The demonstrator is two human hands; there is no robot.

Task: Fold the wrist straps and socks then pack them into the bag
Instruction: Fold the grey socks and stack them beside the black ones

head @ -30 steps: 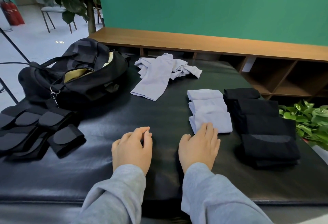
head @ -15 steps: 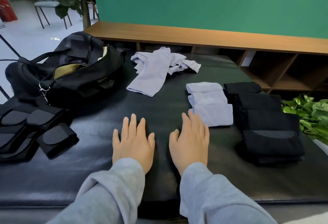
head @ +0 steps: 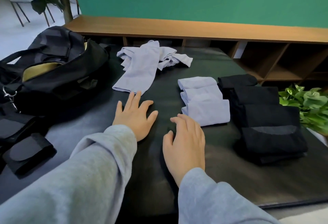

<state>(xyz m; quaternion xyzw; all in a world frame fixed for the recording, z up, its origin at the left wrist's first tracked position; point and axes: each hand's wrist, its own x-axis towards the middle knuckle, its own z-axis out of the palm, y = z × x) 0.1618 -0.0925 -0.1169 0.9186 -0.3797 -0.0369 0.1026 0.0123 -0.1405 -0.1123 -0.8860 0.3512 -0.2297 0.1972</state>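
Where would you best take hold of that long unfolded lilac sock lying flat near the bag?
Probably at the open cuff end of the unfolded lilac sock, coming from the near side. That edge lies flat and free on the mat, just beyond the left hand, while its far end runs up into the crumpled heap.

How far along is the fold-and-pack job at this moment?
Done: three folded lavender socks, a row of folded black socks, wrist straps folded at left. In hand: nothing; the left hand reaches toward the unfolded lavender socks, the right hand is idle. Left: fold those, pack everything into the open bag.
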